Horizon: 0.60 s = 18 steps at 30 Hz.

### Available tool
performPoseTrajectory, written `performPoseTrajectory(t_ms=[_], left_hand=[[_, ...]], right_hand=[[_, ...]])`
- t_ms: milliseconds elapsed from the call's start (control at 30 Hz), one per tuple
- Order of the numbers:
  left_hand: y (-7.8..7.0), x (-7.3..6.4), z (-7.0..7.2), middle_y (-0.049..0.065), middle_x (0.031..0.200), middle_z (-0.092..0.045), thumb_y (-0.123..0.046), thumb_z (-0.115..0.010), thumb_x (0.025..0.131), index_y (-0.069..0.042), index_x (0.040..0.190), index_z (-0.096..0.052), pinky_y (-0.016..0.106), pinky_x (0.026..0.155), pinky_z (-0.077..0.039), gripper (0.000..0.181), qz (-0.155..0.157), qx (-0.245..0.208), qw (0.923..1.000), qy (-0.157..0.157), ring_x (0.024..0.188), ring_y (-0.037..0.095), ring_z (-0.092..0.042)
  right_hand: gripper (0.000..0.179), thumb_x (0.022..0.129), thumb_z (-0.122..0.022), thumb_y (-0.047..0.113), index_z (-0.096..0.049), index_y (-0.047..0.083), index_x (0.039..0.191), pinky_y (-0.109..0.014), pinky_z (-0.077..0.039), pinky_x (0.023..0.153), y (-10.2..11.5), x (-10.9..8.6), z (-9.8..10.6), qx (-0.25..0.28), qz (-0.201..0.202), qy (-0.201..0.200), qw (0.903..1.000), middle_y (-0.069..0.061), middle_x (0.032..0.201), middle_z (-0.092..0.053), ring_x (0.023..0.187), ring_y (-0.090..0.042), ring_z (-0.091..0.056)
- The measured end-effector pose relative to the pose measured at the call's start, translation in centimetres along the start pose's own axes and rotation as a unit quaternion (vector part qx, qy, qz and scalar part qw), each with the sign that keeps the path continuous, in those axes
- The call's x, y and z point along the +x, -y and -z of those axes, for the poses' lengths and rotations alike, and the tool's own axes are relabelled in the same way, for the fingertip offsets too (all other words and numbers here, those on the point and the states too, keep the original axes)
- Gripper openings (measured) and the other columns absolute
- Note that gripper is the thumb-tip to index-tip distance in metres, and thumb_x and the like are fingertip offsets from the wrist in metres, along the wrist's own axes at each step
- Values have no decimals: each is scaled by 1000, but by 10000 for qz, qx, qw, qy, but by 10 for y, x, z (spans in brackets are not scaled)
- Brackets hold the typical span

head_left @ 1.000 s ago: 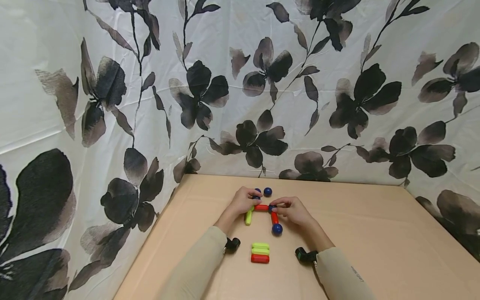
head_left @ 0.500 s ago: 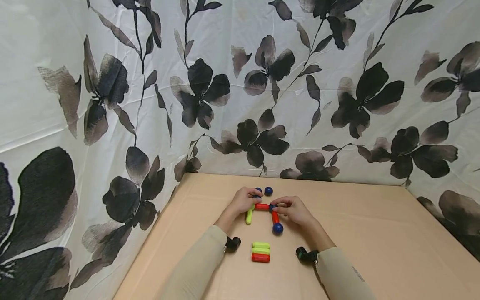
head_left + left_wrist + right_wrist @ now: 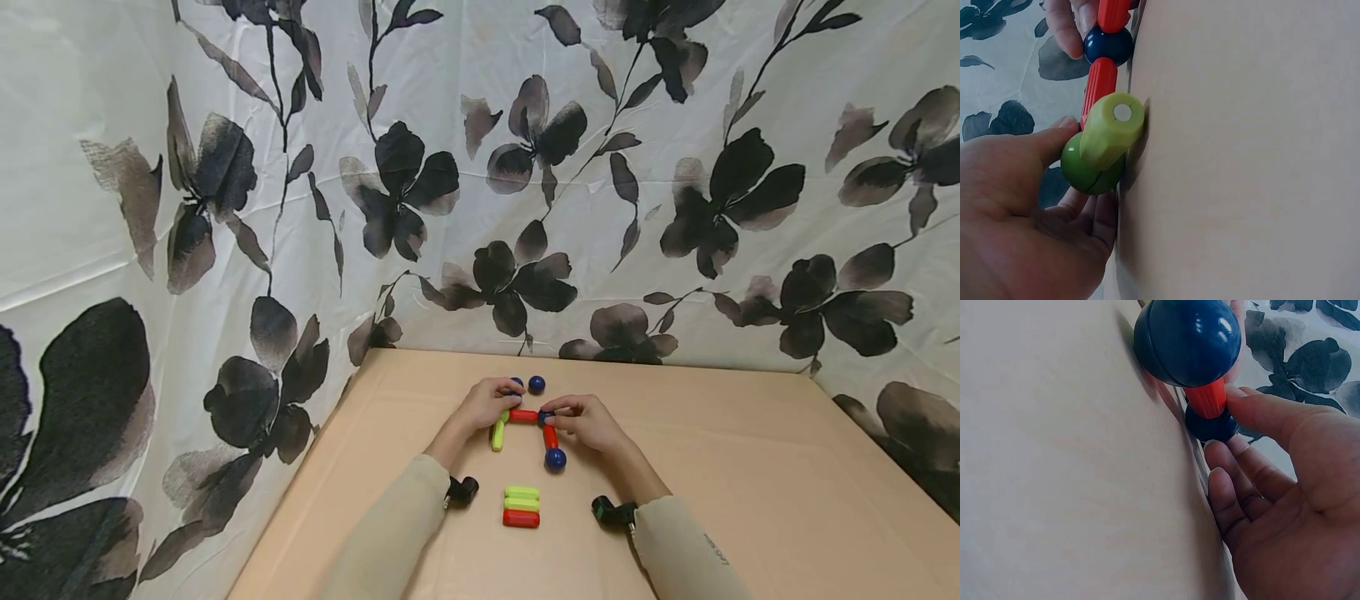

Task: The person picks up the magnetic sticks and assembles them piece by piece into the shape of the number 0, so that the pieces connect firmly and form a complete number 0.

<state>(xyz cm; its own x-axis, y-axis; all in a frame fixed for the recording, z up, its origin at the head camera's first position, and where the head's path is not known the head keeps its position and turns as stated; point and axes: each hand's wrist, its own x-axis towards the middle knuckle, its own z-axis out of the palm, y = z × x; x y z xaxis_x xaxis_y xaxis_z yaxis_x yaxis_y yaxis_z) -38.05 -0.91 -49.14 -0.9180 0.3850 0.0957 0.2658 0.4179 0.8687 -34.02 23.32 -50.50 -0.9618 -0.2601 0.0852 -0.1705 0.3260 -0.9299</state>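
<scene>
My left hand (image 3: 483,405) pinches a green ball (image 3: 1079,166) at one corner of a magnetic ball-and-rod assembly. A yellow-green rod (image 3: 498,435) extends from that ball towards me. To its right, a red rod (image 3: 524,416) links it to a blue ball (image 3: 1199,425), which my right hand (image 3: 592,421) holds between thumb and fingers. From there a second red rod (image 3: 551,437) runs towards me, ending in another blue ball (image 3: 555,459). The assembly stays at the tabletop; my fingers partly hide both held balls in the head view.
Behind my left fingers, one blue ball (image 3: 536,384) lies loose, and others beside it are partly hidden. Nearer me are two yellow-green rods (image 3: 521,498) and a red rod (image 3: 521,518), side by side. A floral cloth (image 3: 420,275) hangs beyond the tan table (image 3: 750,467).
</scene>
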Motion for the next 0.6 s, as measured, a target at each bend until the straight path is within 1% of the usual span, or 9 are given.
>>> performPoseTrajectory(t_ms=[100, 200, 300, 400, 500, 600], left_hand=[[1, -2, 4, 6, 124, -72, -17, -63, 105, -8, 124, -73, 32, 88, -51, 24, -61, -69, 9999, 48, 101, 20, -62], [2, -5, 11, 5, 124, -72, -19, -61, 106, -10, 125, -73, 34, 91, -50, 24, -140, -213, 9997, 32, 105, 21, -62], [4, -9, 18, 6, 122, -73, -20, -62, 106, -10, 126, -72, 34, 92, -50, 25, -238, -446, 9987, 29, 107, 21, -63], [3, -14, 26, 8, 124, -72, -24, -63, 105, -10, 128, -71, 33, 90, -50, 28, -340, -589, 9977, 56, 107, 21, -65], [2, -19, 32, 7, 127, -71, -27, -64, 105, -11, 130, -70, 33, 90, -49, 31, -438, -628, 9970, 117, 107, 21, -65], [2, -23, 35, 6, 128, -71, -26, -65, 104, -11, 131, -70, 38, 94, -50, 31, -486, -770, 9955, 272, 107, 22, -68]], right_hand=[[27, 95, -75, 6, -75, -1, 121, -25, -42, 60, -2, 0, 0, -10, 13, -4, 10000, -22, 113, -75, 80, -21, -56], [26, 95, -75, 7, -76, 0, 120, -24, -40, 60, -3, 1, 1, -50, 9, -1, 10000, -21, 111, -75, 81, -19, -56], [24, 95, -74, 7, -77, 3, 119, -24, -39, 61, -2, 2, 0, -66, -53, 3, 10000, -19, 110, -76, 82, -18, -57], [23, 95, -74, 6, -77, 3, 118, -23, -40, 61, -2, 2, 0, -40, -99, -10, 9999, -20, 109, -76, 81, -19, -57], [23, 95, -74, 4, -77, 3, 118, -23, -41, 61, -1, 1, 0, -11, -119, -36, 9999, -22, 109, -76, 79, -19, -57], [24, 95, -73, 3, -77, 2, 119, -23, -41, 61, -2, 1, 1, 29, -103, -29, 9999, -24, 110, -76, 79, -19, -58]])
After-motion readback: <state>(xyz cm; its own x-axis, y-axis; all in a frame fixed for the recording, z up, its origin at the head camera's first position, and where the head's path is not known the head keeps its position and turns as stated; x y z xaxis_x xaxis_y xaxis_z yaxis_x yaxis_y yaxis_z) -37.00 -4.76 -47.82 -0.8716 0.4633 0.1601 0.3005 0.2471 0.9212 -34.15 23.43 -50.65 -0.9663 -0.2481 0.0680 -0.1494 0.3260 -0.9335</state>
